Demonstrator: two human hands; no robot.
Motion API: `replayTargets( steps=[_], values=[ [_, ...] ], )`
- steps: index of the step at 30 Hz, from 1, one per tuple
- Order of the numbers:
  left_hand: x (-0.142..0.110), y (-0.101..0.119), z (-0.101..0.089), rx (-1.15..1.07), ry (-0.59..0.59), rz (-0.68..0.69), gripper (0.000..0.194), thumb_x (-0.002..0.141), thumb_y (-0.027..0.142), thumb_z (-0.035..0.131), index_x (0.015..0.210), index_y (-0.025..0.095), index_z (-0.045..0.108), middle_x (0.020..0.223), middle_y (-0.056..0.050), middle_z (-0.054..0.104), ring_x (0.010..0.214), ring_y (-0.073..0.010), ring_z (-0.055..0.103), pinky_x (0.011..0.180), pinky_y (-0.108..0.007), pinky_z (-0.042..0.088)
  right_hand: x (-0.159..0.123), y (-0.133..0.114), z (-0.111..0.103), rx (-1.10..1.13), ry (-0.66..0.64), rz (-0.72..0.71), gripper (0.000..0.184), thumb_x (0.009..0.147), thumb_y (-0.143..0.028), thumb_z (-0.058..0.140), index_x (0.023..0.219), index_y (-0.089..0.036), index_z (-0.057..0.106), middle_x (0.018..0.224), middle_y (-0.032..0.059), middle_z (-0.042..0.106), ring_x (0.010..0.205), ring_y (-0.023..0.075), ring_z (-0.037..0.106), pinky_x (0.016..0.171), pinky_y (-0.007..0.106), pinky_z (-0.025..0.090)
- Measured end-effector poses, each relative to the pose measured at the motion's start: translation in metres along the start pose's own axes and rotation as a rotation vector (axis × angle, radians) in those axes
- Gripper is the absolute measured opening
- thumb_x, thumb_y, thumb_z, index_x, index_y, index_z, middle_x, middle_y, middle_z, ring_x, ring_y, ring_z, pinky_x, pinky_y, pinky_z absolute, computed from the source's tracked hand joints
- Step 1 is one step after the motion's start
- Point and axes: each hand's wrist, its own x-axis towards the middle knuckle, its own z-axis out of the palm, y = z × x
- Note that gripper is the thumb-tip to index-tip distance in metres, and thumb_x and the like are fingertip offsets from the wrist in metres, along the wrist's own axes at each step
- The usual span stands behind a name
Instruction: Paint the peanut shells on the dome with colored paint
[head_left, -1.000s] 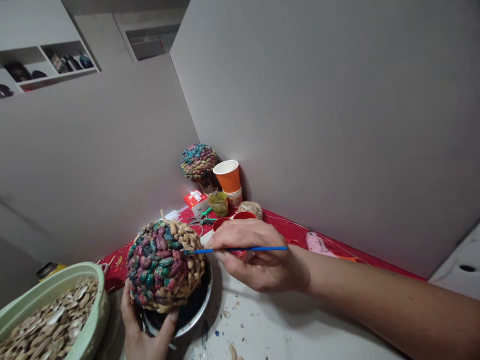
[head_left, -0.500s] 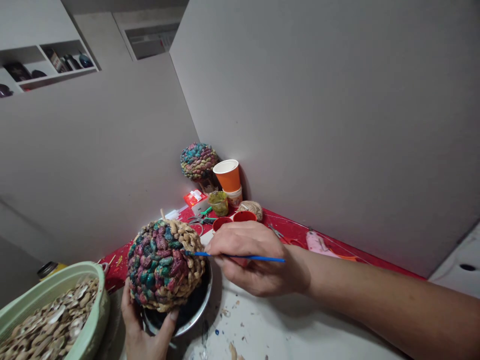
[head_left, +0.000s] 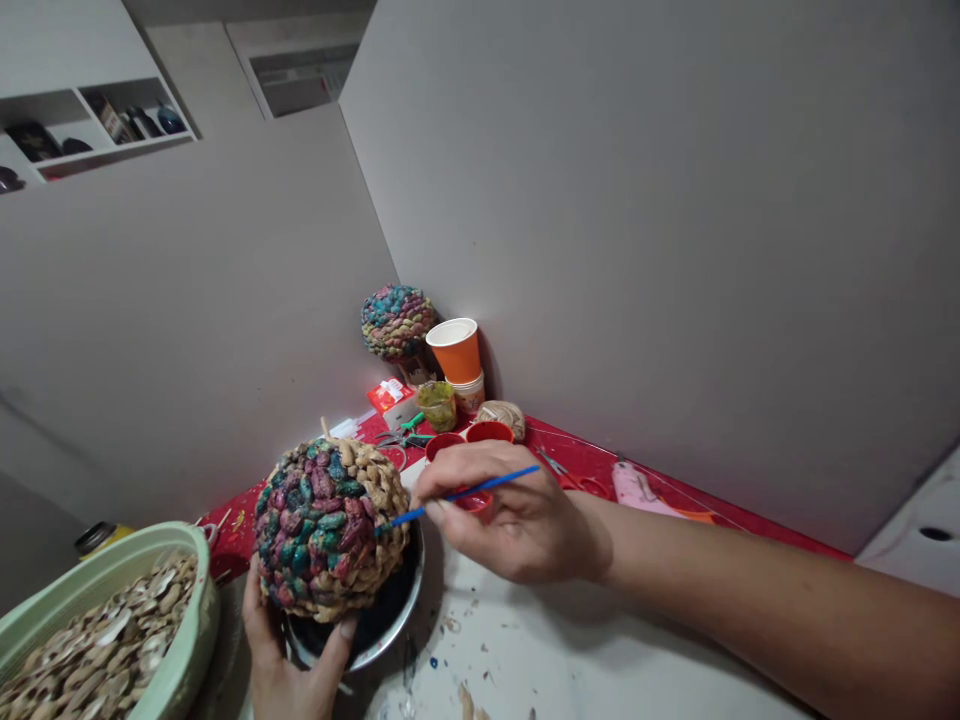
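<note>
White table [head_left: 555,650] under your work, green basket [head_left: 204,575] of shells [head_left: 112,640] at its left. Your ball [head_left: 319,520] sits over the metal bowl [head_left: 416,590], right of the basket. I'd call its visible side over half coloured: teal, purple and pink across the middle and left; bare tan along the right and lower edge, plus some at the top. Far side hidden, can't tell. Your right hand [head_left: 506,515] is closed in a pen grip on the brush [head_left: 499,482]. Your left hand [head_left: 292,685] is partly open, thumb and fingers spread around the ball's lower side, holding it. Rear ball [head_left: 397,322], by the wall, looks coloured all over its visible face. Red cups [head_left: 490,431] stand just beyond your right hand. Brush tip is at the colour/tan border.
</note>
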Motion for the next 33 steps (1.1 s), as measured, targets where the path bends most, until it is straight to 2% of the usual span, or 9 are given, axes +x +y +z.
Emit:
replayTargets(
  steps=[5, 10, 16, 22, 29, 33],
  values=[
    [0.001, -0.007, -0.001, 0.022, -0.007, 0.001, 0.114, 0.070, 0.060, 0.080, 0.161, 0.026, 0.021, 0.161, -0.017, 0.041, 0.144, -0.0405, 0.047, 0.122, -0.061, 0.030, 0.002, 0.001, -0.003, -0.019, 0.066, 0.040, 0.017, 0.087, -0.004, 0.062, 0.098, -0.016, 0.068, 0.083, 0.0046, 0.076, 0.072, 0.0125, 0.073, 0.069, 0.023, 0.062],
    [0.003, -0.015, -0.003, 0.017, -0.017, 0.020, 0.114, 0.069, 0.059, 0.082, 0.161, 0.028, 0.022, 0.161, -0.017, 0.042, 0.144, -0.0411, 0.047, 0.121, -0.063, 0.031, -0.001, -0.001, 0.003, 0.063, 0.031, 0.117, 0.014, 0.089, -0.008, 0.062, 0.096, -0.018, 0.068, 0.081, 0.0025, 0.075, 0.067, 0.0125, 0.070, 0.064, 0.023, 0.061],
    [0.002, -0.010, -0.002, 0.026, 0.000, 0.019, 0.111, 0.071, 0.060, 0.080, 0.161, 0.027, 0.024, 0.161, -0.016, 0.041, 0.143, -0.0394, 0.048, 0.121, -0.060, 0.032, 0.000, 0.002, 0.000, -0.019, 0.042, 0.132, 0.015, 0.087, -0.008, 0.062, 0.096, -0.018, 0.069, 0.082, 0.0040, 0.076, 0.072, 0.0150, 0.073, 0.069, 0.027, 0.063],
    [0.002, -0.010, -0.002, 0.035, -0.008, 0.019, 0.114, 0.070, 0.060, 0.081, 0.161, 0.028, 0.022, 0.160, -0.017, 0.042, 0.144, -0.0415, 0.047, 0.120, -0.064, 0.031, -0.004, -0.003, 0.007, 0.078, 0.027, 0.163, 0.013, 0.087, -0.008, 0.062, 0.094, -0.017, 0.069, 0.080, 0.0034, 0.075, 0.066, 0.0118, 0.069, 0.064, 0.023, 0.060],
    [0.002, -0.012, -0.003, 0.022, -0.017, 0.016, 0.114, 0.069, 0.058, 0.082, 0.161, 0.027, 0.022, 0.162, -0.017, 0.040, 0.145, -0.0414, 0.045, 0.121, -0.063, 0.031, -0.005, 0.003, 0.006, -0.005, 0.074, 0.175, 0.012, 0.088, -0.009, 0.062, 0.091, -0.017, 0.070, 0.081, 0.0040, 0.076, 0.072, 0.0136, 0.072, 0.071, 0.026, 0.062],
    [0.001, -0.006, -0.002, 0.029, -0.008, 0.010, 0.110, 0.073, 0.059, 0.079, 0.161, 0.027, 0.021, 0.162, -0.017, 0.040, 0.145, -0.0404, 0.045, 0.122, -0.061, 0.029, -0.004, -0.002, 0.006, 0.049, 0.059, 0.207, 0.011, 0.089, -0.010, 0.062, 0.091, -0.017, 0.069, 0.082, 0.0043, 0.076, 0.071, 0.0136, 0.072, 0.070, 0.026, 0.062]
  ],
)
